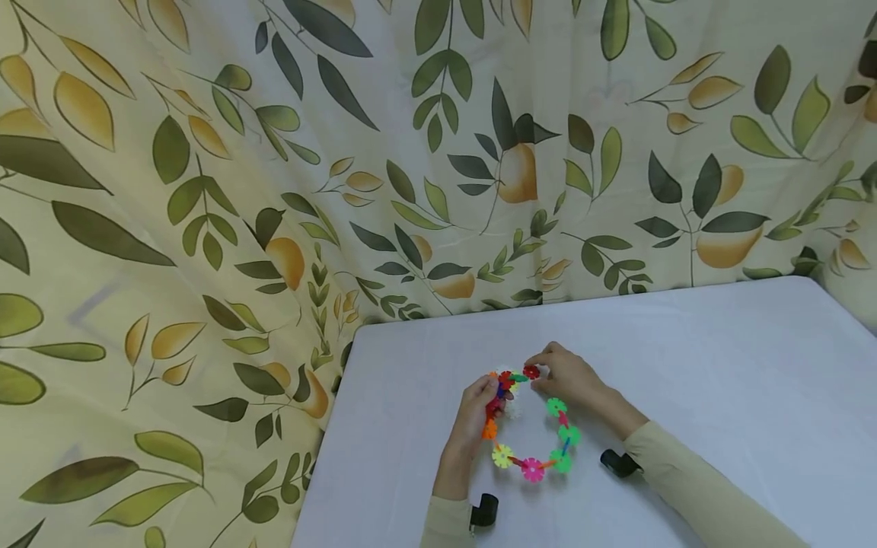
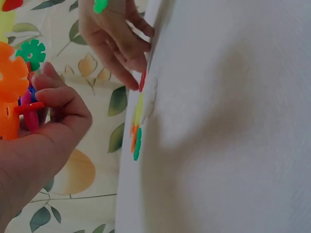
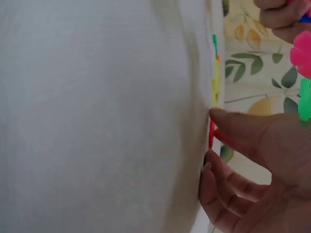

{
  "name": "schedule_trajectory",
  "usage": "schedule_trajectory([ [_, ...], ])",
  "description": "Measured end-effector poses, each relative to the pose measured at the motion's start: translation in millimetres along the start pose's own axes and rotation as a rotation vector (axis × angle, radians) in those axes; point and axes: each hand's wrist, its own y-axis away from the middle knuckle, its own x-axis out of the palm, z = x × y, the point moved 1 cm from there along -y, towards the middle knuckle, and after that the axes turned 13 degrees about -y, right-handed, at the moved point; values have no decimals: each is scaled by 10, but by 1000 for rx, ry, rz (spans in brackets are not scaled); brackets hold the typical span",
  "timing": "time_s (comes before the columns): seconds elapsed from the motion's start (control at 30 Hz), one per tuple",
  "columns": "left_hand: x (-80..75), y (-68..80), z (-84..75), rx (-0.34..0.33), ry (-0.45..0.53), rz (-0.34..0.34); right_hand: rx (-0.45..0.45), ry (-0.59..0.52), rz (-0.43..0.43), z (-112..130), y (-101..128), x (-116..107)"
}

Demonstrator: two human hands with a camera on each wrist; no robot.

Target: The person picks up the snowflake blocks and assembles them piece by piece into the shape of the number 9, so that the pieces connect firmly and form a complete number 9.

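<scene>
A chain of colourful flower-shaped plastic discs (image 1: 533, 469) hangs in a loop from my left hand (image 1: 473, 407), whose fingers curl round one end of it. Close to that hand in the left wrist view are an orange disc (image 2: 12, 73) and a green disc (image 2: 31, 52). My right hand (image 1: 572, 377) reaches down to the tabletop, its thumb and fingertips at a loose red flower disc (image 1: 530, 372). From the right wrist, this red disc (image 3: 212, 136) shows edge-on between the fingers. Beside it lie loose yellow (image 3: 215, 82) and green (image 3: 215, 46) discs.
A white-covered table (image 1: 719, 365) spreads under both hands, its far edge by a leaf-patterned curtain (image 1: 603, 198). Several loose discs, including white ones (image 2: 151, 97), form a small pile by the left hand. Black wrist devices (image 1: 485, 510) sit at both sleeves.
</scene>
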Motion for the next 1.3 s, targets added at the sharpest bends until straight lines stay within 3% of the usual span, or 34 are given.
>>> schedule_trajectory([
  [0.17,-1,5,-12,30,11,20,0,5,-32,46,-22,-4],
  [0.47,-31,14,-39,19,66,44,96,-81,-55,-9,5,-76],
  [0.6,-34,5,-17,-4,75,16,100,-203,-78,50,83,-135],
  [0.8,-32,-8,-14,-35,98,-64,119,-556,-100,277,216,-254],
  [0.87,-38,-13,-14,-41,104,-90,128,-629,-113,354,254,-284],
  [1.3,-47,-14,16,-39,98,-119,179,-729,-152,601,382,-257],
])
